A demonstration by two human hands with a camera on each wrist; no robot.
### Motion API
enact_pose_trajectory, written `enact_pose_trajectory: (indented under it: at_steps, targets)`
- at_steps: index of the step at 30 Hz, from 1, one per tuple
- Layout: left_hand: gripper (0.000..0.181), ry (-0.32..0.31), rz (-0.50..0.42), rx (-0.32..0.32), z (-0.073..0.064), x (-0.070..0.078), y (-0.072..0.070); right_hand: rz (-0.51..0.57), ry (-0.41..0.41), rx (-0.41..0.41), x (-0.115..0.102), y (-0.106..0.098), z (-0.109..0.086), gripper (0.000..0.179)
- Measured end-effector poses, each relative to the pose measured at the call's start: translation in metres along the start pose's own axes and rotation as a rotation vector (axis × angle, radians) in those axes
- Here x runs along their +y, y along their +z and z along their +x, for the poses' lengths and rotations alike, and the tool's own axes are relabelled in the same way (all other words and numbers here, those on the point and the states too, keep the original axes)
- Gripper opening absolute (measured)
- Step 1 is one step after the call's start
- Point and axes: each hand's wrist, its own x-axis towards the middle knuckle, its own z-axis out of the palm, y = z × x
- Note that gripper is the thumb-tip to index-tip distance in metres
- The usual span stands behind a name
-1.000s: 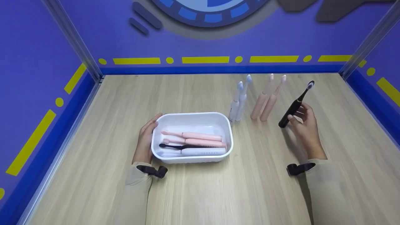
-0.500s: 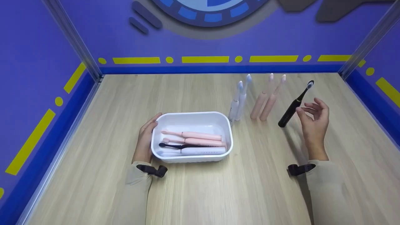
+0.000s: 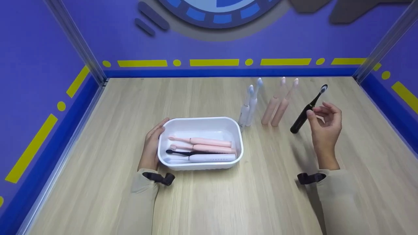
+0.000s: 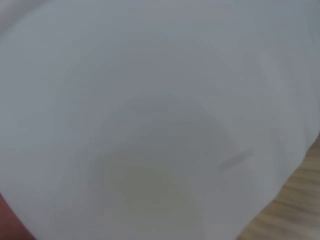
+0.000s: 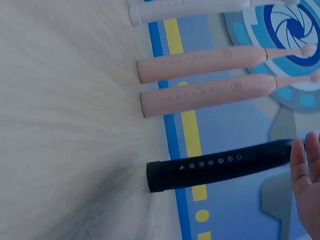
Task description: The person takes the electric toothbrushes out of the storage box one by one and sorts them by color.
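My left hand (image 3: 151, 143) holds the left end of a white plastic storage box (image 3: 200, 167), its thumb at the rim. In the left wrist view the box wall (image 4: 150, 100) fills nearly everything. Inside the box lie two pink electric toothbrushes (image 3: 212, 142), a black one (image 3: 183, 152) and a white one (image 3: 212, 158). A black electric toothbrush (image 3: 301, 120) stands upright on the table at the right. Beside its upper handle is my right hand (image 3: 326, 127), thumb and fingers loosely bent. The right wrist view shows straight fingers (image 5: 300, 172) at the top of the black handle (image 5: 220, 165).
Left of the black toothbrush stand two upright pink electric toothbrushes (image 3: 276, 111). Two upright white ones (image 3: 248, 112) stand close by the box's right end. Purple-blue panels (image 3: 215, 49) wall the wooden table (image 3: 228, 202) at the back and sides.
My right hand has let go of the standing black toothbrush, drawn off to the right, then come slightly back toward it. The left hand and the box have stayed put.
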Motion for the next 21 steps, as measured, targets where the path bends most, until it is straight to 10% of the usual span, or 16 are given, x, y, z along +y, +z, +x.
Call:
enact_pose_trajectory:
  at_steps: [9,21]
  targets:
    - [0.041,0.000,-0.010,-0.008,-0.001,0.000,0.001,-0.036,-0.125,-0.178,-0.010,0.024,-0.013,0.039]
    - [0.042,0.009,-0.043,-0.014,0.001,0.001,0.000,-0.036,-0.077,-0.554,-0.028,0.061,-0.031,0.039]
